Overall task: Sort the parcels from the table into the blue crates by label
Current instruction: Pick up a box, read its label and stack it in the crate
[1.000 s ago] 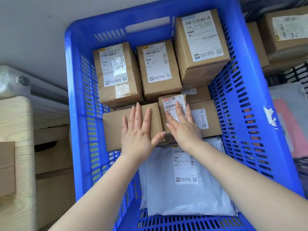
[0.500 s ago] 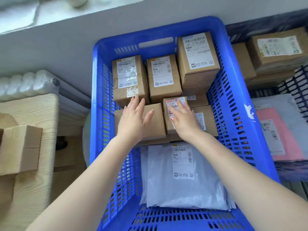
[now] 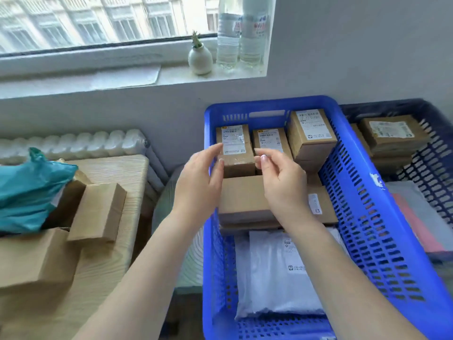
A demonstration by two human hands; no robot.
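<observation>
A blue crate [image 3: 362, 212] holds several labelled cardboard parcels at its far end, a plain brown box [image 3: 242, 195] in the middle and a grey poly mailer [image 3: 274, 271] at the near end. My left hand [image 3: 198, 182] and my right hand [image 3: 282, 182] hover above the brown box with loosely curved fingers, holding nothing. On the wooden table [image 3: 122, 173] to the left lie more brown boxes [image 3: 98, 212] and a teal bag [image 3: 29, 190].
A second, darker crate [image 3: 434, 153] at the right holds stacked boxes and a pink and grey mailer [image 3: 416, 217]. A radiator [image 3: 73, 141] runs behind the table. On the windowsill stand a small vase [image 3: 199, 60] and two water bottles [image 3: 240, 33].
Both hands have lifted off the parcels in the crate and drawn back towards me. The view has swung up and to the left, bringing the table and window into sight.
</observation>
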